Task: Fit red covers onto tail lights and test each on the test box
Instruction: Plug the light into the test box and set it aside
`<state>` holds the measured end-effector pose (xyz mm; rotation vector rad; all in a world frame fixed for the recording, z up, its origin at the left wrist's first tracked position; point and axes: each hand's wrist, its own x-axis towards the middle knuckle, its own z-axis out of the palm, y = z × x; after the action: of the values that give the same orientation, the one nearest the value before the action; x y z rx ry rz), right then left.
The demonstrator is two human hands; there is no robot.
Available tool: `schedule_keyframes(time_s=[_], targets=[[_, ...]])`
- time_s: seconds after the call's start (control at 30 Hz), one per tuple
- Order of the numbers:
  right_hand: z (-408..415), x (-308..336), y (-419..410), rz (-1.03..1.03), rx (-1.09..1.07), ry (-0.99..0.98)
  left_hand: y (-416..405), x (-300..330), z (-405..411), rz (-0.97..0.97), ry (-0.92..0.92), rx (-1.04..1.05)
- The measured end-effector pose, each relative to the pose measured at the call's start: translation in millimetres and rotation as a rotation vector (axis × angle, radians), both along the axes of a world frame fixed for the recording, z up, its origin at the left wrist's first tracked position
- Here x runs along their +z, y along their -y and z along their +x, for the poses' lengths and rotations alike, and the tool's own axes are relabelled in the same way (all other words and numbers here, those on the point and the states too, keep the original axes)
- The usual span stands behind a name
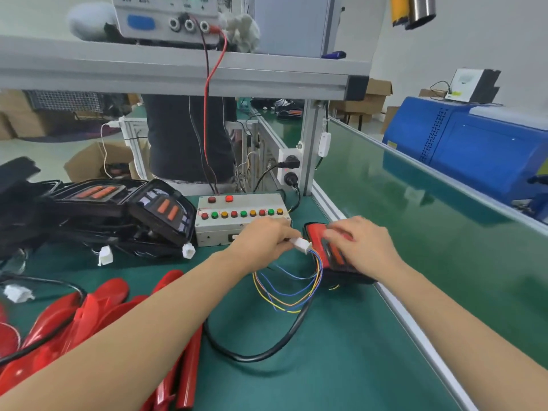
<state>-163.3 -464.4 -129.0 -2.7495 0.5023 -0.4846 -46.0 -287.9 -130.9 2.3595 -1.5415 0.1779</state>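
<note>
A grey test box (240,218) with rows of red, green and yellow buttons stands on the green mat. My left hand (261,237) pinches a white connector (302,244) just in front of the box's right end; thin coloured wires and a black cable (261,351) loop from it. My right hand (360,246) rests on a tail light (318,243) wearing a red cover, beside the box at the bench's right edge. Several uncovered black tail lights (160,212) are piled left of the box. Loose red covers (89,318) lie at the lower left.
A power supply (166,16) sits on the aluminium shelf overhead, with red and black leads running down to the box. A green conveyor belt (415,209) runs along the right past a blue machine (480,146). A person stands behind the bench. Socket block (289,170) sits on the post.
</note>
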Motion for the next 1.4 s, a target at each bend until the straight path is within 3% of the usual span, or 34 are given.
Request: schedule_keyframes(time_s=[0.1, 0.2, 0.43, 0.63, 0.97, 1.07, 1.23, 1.3, 1.4], targets=[[7, 0, -36, -0.152, 0.168, -0.075, 0, 1, -1, -0.012, 0.003, -0.027], [13, -3, -49, -0.298, 0.166, -0.058, -3, 1, 1, -0.011, 0.015, -0.041], [14, -3, -45, -0.316, 0.183, 0.002, -2, 3, 8, 0.084, 0.062, -0.078], [8, -5, -38, -0.181, 0.230, 0.049, -2, 3, 10, 0.066, 0.042, -0.157], [6, 6, -40, -0.180, 0.145, 0.063, 8, 9, 14, 0.101, 0.035, -0.078], [-6, 14, -26, -0.044, 0.093, 0.175, -9, 4, 33, 0.154, 0.010, 0.059], [1, 10, -7, 0.310, -0.006, 0.257, -1, 1, 20, 0.146, 0.017, 0.054], [10, 5, 2, 0.434, -0.116, 0.330, 5, 8, 8, 0.072, -0.013, 0.089], [17, 3, 21, 0.778, -0.256, 0.440, -11, 22, -20, -0.110, -0.098, 0.104]])
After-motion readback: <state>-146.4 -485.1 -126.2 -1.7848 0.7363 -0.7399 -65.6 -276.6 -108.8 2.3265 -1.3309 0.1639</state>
